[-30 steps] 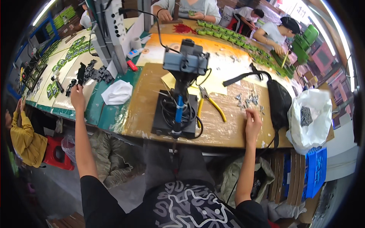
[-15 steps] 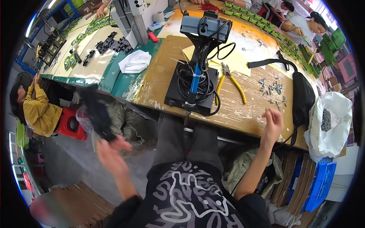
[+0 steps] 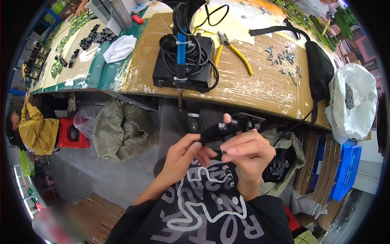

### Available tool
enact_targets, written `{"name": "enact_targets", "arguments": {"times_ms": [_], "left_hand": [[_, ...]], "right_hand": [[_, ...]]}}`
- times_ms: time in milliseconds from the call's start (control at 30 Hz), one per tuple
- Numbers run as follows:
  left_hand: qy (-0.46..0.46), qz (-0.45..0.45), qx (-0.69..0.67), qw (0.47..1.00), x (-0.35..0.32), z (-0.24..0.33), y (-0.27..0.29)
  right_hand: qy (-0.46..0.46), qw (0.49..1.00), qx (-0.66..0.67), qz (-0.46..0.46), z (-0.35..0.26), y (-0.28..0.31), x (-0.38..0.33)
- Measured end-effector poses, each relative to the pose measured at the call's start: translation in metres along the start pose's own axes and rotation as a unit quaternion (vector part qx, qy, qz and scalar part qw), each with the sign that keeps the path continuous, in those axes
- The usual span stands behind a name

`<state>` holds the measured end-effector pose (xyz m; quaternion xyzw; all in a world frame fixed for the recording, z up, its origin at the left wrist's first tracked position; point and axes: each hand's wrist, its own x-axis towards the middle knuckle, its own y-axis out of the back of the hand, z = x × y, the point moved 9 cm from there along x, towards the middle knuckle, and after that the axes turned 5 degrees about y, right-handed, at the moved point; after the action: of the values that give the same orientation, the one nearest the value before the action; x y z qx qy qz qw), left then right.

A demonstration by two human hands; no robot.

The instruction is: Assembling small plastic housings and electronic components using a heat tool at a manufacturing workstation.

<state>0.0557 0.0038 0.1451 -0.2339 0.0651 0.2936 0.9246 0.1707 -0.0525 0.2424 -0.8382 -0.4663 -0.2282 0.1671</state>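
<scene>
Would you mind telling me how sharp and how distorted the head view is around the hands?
Head view: both hands, left and right, and the black part they hold are sharp; the bench edge bows from fisheye; a black vignette rings the frame; a blurred patch sits lower left.

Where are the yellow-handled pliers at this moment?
In the head view, the yellow-handled pliers lie on the wooden workbench, in the upper middle, just right of the black base with coiled cable and left of the scattered small metal parts.

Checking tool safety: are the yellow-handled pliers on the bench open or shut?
Open. The pliers lie flat on the bench, their two yellow handles spread apart.
</scene>
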Motion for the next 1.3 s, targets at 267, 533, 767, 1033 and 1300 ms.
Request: {"name": "enact_targets", "arguments": {"times_ms": [267,533,767,1033,1300], "left_hand": [[0.171,-0.142,-0.297,0.929,-0.001,-0.009,-0.058],[0.159,-0.057,-0.275,0.947,0.026,-0.007,-0.063],[0.067,-0.005,-0.241,0.968,0.024,-0.002,-0.054],[-0.074,0.056,0.036,0.995,0.023,0.018,-0.028],[-0.239,0.067,0.300,0.921,0.014,0.046,-0.036]], "right_hand": [[0.119,0.946,-0.237,-0.185,-0.032,-0.011,-0.032],[0.066,0.939,-0.276,-0.194,-0.017,0.006,-0.042],[0.034,0.947,-0.245,-0.204,-0.020,0.014,-0.040],[0.039,0.986,-0.161,-0.034,-0.006,0.059,-0.009],[0.010,0.989,-0.144,0.040,0.016,0.066,0.009]]}}
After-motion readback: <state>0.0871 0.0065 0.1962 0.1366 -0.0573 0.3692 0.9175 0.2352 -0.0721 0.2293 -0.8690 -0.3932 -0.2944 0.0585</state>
